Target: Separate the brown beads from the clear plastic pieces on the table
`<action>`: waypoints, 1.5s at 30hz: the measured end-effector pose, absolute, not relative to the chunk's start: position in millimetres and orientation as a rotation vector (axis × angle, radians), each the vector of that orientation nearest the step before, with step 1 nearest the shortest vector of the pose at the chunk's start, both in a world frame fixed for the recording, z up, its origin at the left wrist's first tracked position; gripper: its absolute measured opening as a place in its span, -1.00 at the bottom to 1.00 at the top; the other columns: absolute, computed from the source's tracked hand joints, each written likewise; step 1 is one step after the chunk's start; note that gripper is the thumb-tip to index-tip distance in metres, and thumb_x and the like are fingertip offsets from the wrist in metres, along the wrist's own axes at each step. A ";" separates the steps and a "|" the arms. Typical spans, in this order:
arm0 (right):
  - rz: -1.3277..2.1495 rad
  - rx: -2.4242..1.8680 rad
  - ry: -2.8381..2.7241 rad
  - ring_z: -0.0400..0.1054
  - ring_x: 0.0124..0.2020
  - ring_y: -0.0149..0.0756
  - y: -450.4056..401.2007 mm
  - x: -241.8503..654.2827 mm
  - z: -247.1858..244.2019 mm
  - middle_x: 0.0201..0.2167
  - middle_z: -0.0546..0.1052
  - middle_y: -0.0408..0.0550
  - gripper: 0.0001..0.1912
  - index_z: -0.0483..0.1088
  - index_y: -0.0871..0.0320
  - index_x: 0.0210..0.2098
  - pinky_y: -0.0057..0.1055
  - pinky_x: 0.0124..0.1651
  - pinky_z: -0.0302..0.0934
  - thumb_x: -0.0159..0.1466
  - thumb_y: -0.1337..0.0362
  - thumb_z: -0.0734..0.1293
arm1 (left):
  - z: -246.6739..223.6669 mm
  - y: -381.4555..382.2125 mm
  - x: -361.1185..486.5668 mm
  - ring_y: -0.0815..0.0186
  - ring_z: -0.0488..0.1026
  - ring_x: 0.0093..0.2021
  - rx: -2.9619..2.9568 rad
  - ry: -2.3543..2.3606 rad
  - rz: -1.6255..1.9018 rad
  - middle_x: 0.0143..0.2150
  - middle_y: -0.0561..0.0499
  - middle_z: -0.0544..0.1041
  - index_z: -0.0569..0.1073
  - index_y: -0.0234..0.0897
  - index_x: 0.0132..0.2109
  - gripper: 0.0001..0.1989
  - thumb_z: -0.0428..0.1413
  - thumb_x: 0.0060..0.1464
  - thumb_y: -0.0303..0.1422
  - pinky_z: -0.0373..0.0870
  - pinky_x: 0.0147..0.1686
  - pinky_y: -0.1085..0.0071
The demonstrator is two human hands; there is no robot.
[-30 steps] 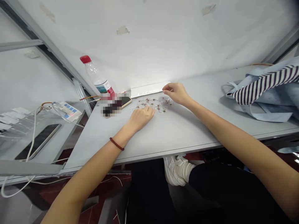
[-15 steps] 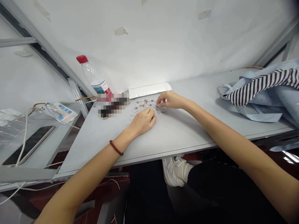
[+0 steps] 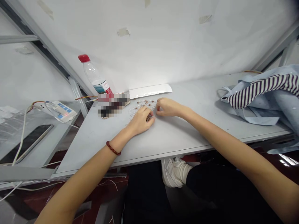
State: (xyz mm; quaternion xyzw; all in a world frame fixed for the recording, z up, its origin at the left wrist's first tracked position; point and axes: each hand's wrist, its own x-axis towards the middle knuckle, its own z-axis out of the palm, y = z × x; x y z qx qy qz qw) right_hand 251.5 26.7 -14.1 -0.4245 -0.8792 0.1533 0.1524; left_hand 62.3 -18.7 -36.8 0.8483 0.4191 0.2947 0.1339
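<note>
Lying scattered in the head view, small clear-and-brown pieces (image 3: pixel 146 102) sit at twelve o'clock from the curled left hand (image 3: pixel 140 120); the bent-fingered right hand (image 3: pixel 171 107) is at their three o'clock. I cannot tell whether either grips any. At ten o'clock, the bottle (image 3: pixel 91 71) has an illegible blue-and-red label (image 3: pixel 101 88).

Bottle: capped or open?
Capped: the red cap sits on top of the bottle. Whether it is screwed tight, I cannot tell.

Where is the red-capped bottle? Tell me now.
In the head view, the bottle is left of centre, close to the wall, left of the white strip and beyond the left hand.
</note>
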 end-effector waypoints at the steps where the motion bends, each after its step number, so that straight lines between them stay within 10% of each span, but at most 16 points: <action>1: 0.460 -1.199 -2.488 0.23 -0.44 -0.33 25.7 249.8 -12.9 -0.47 0.43 -0.05 -0.92 0.40 0.18 -0.53 -0.36 -0.35 0.03 0.09 0.37 0.35 | -33.7 -17.5 61.5 0.27 0.37 -0.24 2.356 1.254 0.930 -0.28 -0.05 0.45 0.40 -0.29 -0.31 -0.95 0.05 0.07 -0.43 0.34 -0.21 0.33; 13: 0.312 -0.825 -2.178 0.26 -0.27 -0.28 2.5 210.6 -10.6 -0.26 0.42 0.05 -0.90 0.35 0.18 -0.34 -0.33 -0.19 0.16 0.29 0.35 0.22 | -9.9 -11.7 52.9 0.47 0.27 -0.60 1.351 0.968 1.041 -0.59 0.06 0.31 0.40 -0.32 -0.52 -0.61 0.13 0.16 -0.16 0.26 -0.58 0.52; 28: 0.843 -0.860 -2.211 0.11 -0.63 -0.49 11.0 240.4 9.3 -0.72 0.28 -0.23 -0.68 0.35 0.18 -0.57 -0.44 -0.44 0.08 0.29 0.25 0.22 | -6.9 -21.7 57.9 0.38 0.21 -0.53 1.941 1.360 1.339 -0.62 0.07 0.25 0.35 -0.26 -0.60 -0.66 0.11 0.13 -0.35 0.13 -0.50 0.48; 45: 0.438 -0.989 -2.314 0.38 -0.18 -0.23 40.2 242.5 -27.4 -0.21 0.62 0.00 -0.78 0.58 0.13 -0.19 -0.23 -0.02 0.20 0.20 0.37 0.34 | 2.0 -9.3 48.5 0.60 0.01 -0.74 0.767 1.053 0.928 -0.61 0.16 0.16 0.34 -0.37 -0.45 -0.84 0.00 0.10 -0.51 -0.09 -0.82 0.66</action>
